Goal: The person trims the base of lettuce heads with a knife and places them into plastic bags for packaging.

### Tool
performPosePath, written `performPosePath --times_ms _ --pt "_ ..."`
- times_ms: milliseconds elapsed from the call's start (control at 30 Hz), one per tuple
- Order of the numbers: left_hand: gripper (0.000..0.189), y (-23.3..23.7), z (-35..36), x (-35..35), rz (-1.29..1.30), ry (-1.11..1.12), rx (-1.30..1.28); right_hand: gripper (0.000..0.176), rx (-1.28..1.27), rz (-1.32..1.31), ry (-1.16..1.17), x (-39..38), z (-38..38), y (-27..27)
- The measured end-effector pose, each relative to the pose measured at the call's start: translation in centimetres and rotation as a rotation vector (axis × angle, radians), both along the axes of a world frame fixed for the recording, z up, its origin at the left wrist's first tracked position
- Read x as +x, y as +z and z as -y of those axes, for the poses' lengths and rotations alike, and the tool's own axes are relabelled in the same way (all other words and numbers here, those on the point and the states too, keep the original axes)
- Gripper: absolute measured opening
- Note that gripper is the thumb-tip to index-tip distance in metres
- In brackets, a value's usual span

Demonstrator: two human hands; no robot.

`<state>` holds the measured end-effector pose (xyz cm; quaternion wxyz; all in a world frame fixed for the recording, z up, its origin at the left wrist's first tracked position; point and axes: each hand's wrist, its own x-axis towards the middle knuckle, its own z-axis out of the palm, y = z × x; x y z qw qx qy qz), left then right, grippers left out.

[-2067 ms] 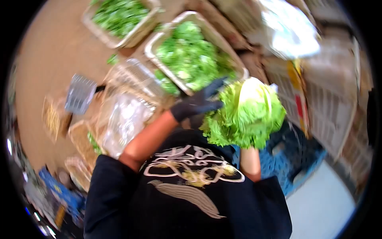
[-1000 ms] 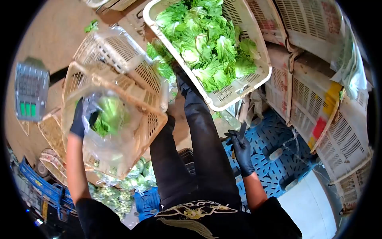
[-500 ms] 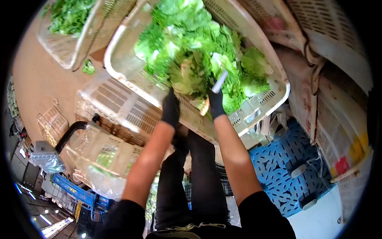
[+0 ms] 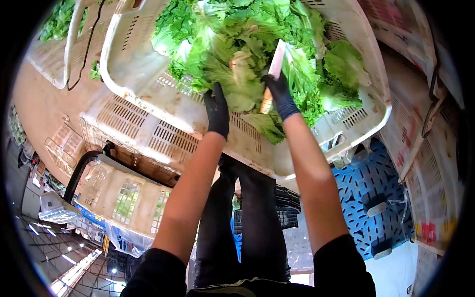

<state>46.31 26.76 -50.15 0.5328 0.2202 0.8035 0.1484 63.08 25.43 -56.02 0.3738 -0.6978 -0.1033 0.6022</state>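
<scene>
My right hand, in a black glove, is closed around a knife. The knife's blade points up and away from me over the leaves, and its wooden handle sticks out below the fist. My left hand, also gloved in black, has its thumb and fingers apart at the near edge of the leaves. Between both hands lies a head of lettuce with wilted, brownish leaves in its middle. It rests among bright green loose lettuce in a large white plastic crate.
Under the lettuce crate stands another slatted crate. A blue perforated plastic panel is at the right, beside stacked dirty crates. At the left are a crate with greens and a cart with a black bent handle.
My left hand has drawn slightly back from the lettuce, its fingers now showing apart. The knife in my right hand has turned more upright. The view has shifted, bringing the crate closer.
</scene>
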Motion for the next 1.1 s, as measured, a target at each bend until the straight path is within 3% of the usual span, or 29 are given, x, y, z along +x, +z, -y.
performPosePath --times_ms 67,133,200,267,367,433,467,533,600,700,733,767,800,833,867,900,1000,1067,1100 --pt "0.067 2.5 1.1 0.0 0.084 -0.007 0.057 0.029 0.055 -0.101 0.148 1.9 0.2 1.6" --pt "0.067 6.1 2.2 0.7 0.133 -0.105 0.181 0.023 -0.154 -0.295 0.076 2.8 -0.4 4.6" --pt "0.064 13.4 2.1 1.9 0.172 -0.088 0.106 0.029 -0.3 -0.617 -0.026 4.4 1.8 5.2" --pt "0.062 20.3 2.3 2.4 0.324 -0.169 0.202 0.033 -0.379 -0.863 -0.201 5.4 4.2 8.7" --pt "0.059 26.0 4.1 1.0 0.287 -0.691 0.227 0.037 -0.075 -0.694 0.17 5.5 6.0 17.4" --pt "0.061 35.3 -0.9 0.6 0.096 -1.255 0.42 0.041 0.015 -0.742 0.2 5.8 8.6 23.2" --pt "0.066 38.5 -2.6 0.0 0.126 -1.351 0.438 0.044 0.068 -0.773 0.217 5.9 9.8 26.3" --pt "0.074 43.6 -5.4 -1.5 0.207 -1.423 0.777 0.048 0.032 -0.837 0.243 5.6 10.0 35.2" --pt "0.087 48.5 -8.3 -1.1 0.403 -1.449 0.981 0.052 0.246 -0.505 0.574 4.8 7.9 45.4" --pt "0.103 51.5 -10.3 0.0 0.964 -1.363 0.837 0.053 0.143 -0.561 0.305 3.4 6.9 55.1" --pt "0.09 52.0 -9.7 -0.3 1.185 -1.062 0.562 0.053 0.099 -0.586 0.214 2.9 7.3 58.0" --pt "0.075 53.3 -9.5 -0.3 1.336 -0.839 0.443 0.053 0.058 -0.612 0.119 2.2 8.0 60.6" --pt "0.051 52.9 -9.0 -0.8 1.207 -0.762 0.143 0.052 0.036 -0.63 0.046 2.0 8.9 61.9" --pt "0.035 46.3 -6.7 -1.0 1.672 -0.114 -0.3 0.051 0.016 -0.646 -0.028 1.8 9.7 63.2" --pt "0.035 44.2 -5.9 -1.3 1.722 0.037 -0.336 0.048 -0.005 -0.659 -0.084 2.1 11.5 63.1" --pt "0.034 45.3 -5.1 -1.5 1.704 0.043 -0.289 0.045 -0.029 -0.679 -0.147 2.4 12.7 63.3" --pt "0.034 49.3 -3.0 -2.9 1.675 0.01 -0.184 0.028 -0.187 -0.076 0.321 5.0 13.1 65.2" --pt "0.034 51.5 -2.1 -4.3 1.645 -0.03 -0.14 0.031 -0.175 0.502 0.557 5.1 13.1 66.9" --pt "0.034 52.4 -1.6 -5.0 1.626 -0.054 -0.118 0.033 -0.045 0.76 0.671 5.5 13.8 66.8"
